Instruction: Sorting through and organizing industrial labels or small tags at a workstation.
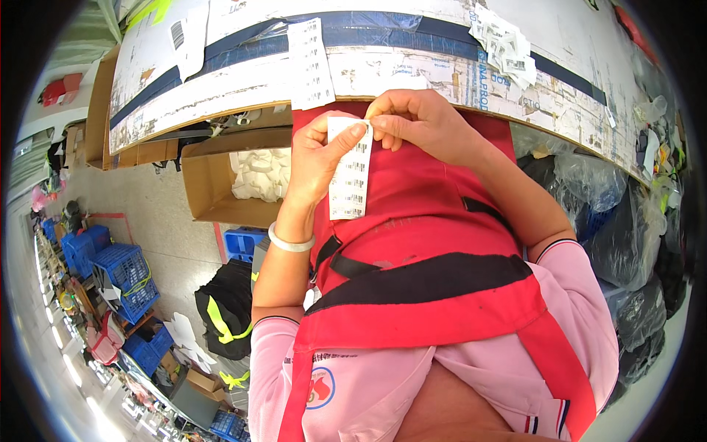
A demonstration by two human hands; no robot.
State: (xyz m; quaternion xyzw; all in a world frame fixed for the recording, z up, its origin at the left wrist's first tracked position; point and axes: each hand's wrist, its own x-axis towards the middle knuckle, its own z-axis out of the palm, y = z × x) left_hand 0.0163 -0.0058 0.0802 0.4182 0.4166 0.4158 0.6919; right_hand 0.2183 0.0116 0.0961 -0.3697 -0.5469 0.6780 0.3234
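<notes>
My left hand grips a narrow white label sheet by its upper end, thumb on the front. Rows of small black print run down the sheet, which hangs in front of my red apron. At its upper right corner, my right hand is closed in a pinch, fingertips against the edge; whether a single label sits between them is too small to tell. Just beyond my hands, a longer label strip lies over the near edge of the worn white table.
A heap of label pieces lies on the table's right, a printed paper on its left. Beneath stands an open cardboard box holding crumpled white pieces. Blue crates and a black bag are left; plastic bags crowd the right.
</notes>
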